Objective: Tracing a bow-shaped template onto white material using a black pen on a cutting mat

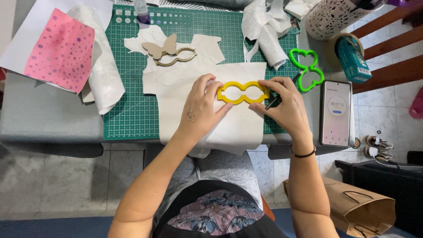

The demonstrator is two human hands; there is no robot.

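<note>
We are pinning the yellow plastic scalloped outline template (243, 92) flat on the cream fabric sheet (207, 119) over the green cutting mat (132, 110). Left hand (200, 108) pressing with spread fingers; right hand (284, 103) pinching its end, also gripping a dark pen. Template judged light, rigid, slippery; best steadied at both ends.

Yellow outline template (243, 92) lies flat on cream sheet (207, 119), itself on green cutting mat (132, 101). Left hand (200, 110) presses template's left end; right hand (284, 103) holds its right end, dark pen (276, 99) in the fingers. Green butterfly template (307, 69) right of yellow one; phone (335, 113) further right on desk (48, 114).
</note>
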